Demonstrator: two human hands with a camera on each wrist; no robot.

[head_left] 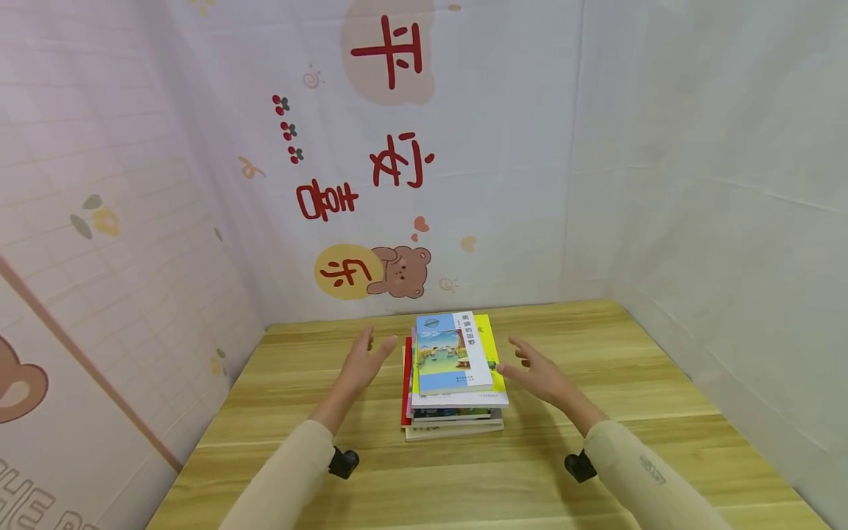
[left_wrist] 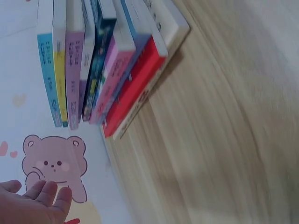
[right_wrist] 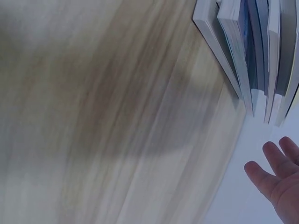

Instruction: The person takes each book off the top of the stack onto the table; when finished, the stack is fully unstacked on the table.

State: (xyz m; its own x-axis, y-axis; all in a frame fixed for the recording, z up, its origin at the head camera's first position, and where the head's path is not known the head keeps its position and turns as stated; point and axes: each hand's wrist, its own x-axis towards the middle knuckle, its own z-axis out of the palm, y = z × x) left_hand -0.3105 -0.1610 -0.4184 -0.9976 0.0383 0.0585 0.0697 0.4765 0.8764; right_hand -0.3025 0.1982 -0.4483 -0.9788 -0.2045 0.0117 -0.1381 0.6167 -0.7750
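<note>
A stack of several paperback books lies on the wooden table, its edges uneven. On top is a blue-and-white book (head_left: 442, 357) with a picture of children by water; beneath it shows a yellow-covered book (head_left: 486, 342). Lower down, a red book (left_wrist: 135, 86) and a cream book (left_wrist: 170, 23) at the bottom stick out. My left hand (head_left: 364, 361) hovers left of the stack, fingers extended, holding nothing. To the right of the stack, my right hand (head_left: 539, 374) is held with fingers spread and nothing in it; its thumb tip comes close to the yellow book's edge in the head view.
The wooden table (head_left: 265, 442) stretches to both sides and in front of the stack. White printed cloth (head_left: 503, 184) with a bear and red characters hangs behind it, and more cloth flanks the sides. Black wrist cameras (head_left: 343, 464) sit under both sleeves.
</note>
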